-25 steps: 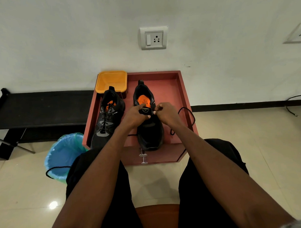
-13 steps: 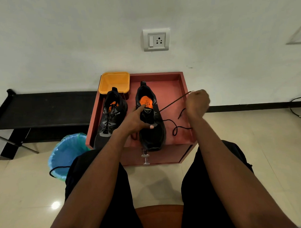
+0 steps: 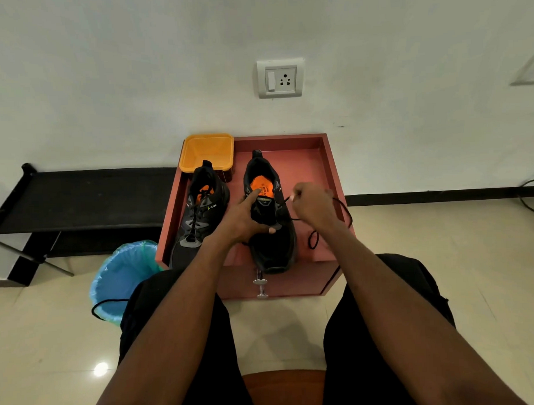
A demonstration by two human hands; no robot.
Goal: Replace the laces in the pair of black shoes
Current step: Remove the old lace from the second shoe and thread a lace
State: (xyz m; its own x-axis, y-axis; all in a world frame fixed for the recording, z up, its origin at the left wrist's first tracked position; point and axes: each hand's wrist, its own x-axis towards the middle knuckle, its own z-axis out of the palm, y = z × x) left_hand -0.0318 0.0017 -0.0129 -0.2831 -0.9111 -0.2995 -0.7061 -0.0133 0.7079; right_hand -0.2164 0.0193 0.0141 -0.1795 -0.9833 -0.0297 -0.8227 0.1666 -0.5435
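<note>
Two black shoes with orange insoles stand on a red tray-topped cabinet [image 3: 324, 158]. The left shoe [image 3: 199, 216] is laced. My left hand [image 3: 245, 218] rests on the right shoe [image 3: 272, 250], forefinger stretched to the tongue and thumb across the vamp. My right hand [image 3: 312, 205] pinches the tip of a black lace [image 3: 346, 214] just right of the shoe's upper eyelets. The lace runs from the eyelets and loops over the tray's right side.
An orange tub [image 3: 208, 151] sits at the tray's back left corner. A blue-lined bin [image 3: 123, 277] with a black lace over its rim stands on the floor at the left, behind it a black bench [image 3: 84, 198]. The wall with a socket [image 3: 281, 78] is close behind.
My right hand pulled the lace out to the right, then came back in toward the eyelets. My left hand shifted from pinching the tongue to lying flat on the shoe.
</note>
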